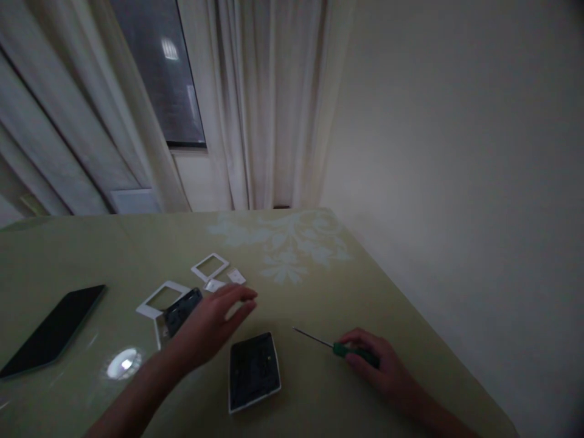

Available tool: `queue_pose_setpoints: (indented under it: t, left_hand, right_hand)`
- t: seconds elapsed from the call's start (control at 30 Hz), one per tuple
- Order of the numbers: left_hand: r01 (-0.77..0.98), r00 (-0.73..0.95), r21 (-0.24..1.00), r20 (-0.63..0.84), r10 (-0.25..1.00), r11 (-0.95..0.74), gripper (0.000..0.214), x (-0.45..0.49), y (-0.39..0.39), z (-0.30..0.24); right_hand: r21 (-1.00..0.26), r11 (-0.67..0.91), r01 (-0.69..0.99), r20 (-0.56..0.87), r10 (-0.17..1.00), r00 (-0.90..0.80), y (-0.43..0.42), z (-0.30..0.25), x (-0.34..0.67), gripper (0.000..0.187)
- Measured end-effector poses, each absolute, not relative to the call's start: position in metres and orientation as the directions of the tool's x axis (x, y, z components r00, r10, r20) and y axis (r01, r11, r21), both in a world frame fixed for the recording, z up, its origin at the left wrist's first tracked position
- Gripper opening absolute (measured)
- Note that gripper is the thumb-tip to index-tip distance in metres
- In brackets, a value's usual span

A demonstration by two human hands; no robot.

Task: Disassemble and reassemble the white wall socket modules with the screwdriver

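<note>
A screwdriver (356, 353) with a green handle and thin metal shaft is in my right hand (381, 365), its tip pointing left above the table. My left hand (223, 319) hovers above and left of a black switch-like box with a white rim (254, 372), thumb and fingers a little apart with nothing visible between them. Behind that hand lie a white square frame (210, 266) and small white pieces (236, 276). Another white frame (152, 309) sits farther left, beside a dark block (182, 311) partly covered by my left wrist.
The table (319, 304) has a pale green cover with a white floral print. A dark flat tablet-like device (55, 331) lies at the left. Curtains (274, 103) and a window (159, 67) stand behind; a wall (456, 152) runs along the right edge.
</note>
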State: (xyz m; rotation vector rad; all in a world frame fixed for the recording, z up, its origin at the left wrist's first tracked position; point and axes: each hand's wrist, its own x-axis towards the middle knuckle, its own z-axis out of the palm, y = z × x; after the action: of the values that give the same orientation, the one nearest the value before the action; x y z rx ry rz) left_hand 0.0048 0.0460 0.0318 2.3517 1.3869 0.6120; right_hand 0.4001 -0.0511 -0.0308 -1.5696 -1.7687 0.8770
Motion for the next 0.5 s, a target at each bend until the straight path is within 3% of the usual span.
queue_pose_setpoints:
  t: [0.07,0.13,0.2,0.27,0.37,0.5]
  left_hand:
    - [0.635,0.519,0.590,0.152,0.841,-0.499,0.038,0.011,0.011,0.017]
    - [0.584,0.560,0.653,0.105,0.822,-0.482,0.085,0.015,-0.014,0.000]
    - [0.565,0.556,0.681,0.102,0.825,-0.465,0.105,0.018,-0.026,-0.016]
    - [0.553,0.522,0.701,0.128,0.843,-0.450,0.104,0.018,-0.026,-0.028]
    - [0.548,0.492,0.711,0.152,0.857,-0.441,0.094,0.012,-0.016,-0.037]
    - [0.565,0.498,0.691,0.150,0.854,-0.451,0.090,0.001,-0.008,-0.043]
  right_hand:
    - [-0.824,0.119,0.553,0.045,0.988,-0.146,-0.048,-0.027,0.396,0.045]
    - [-0.818,0.196,0.541,0.143,0.980,-0.139,-0.045,-0.023,0.391,0.039]
    - [-0.789,0.300,0.537,0.305,0.949,-0.081,-0.041,-0.018,0.384,0.034]
    - [-0.765,0.389,0.513,0.461,0.887,0.015,-0.034,-0.008,0.372,0.032]
    - [-0.766,0.450,0.460,0.567,0.810,0.151,-0.019,0.017,0.347,0.026]
    - [-0.686,0.592,0.424,0.702,0.690,0.174,0.008,0.058,0.302,0.014]
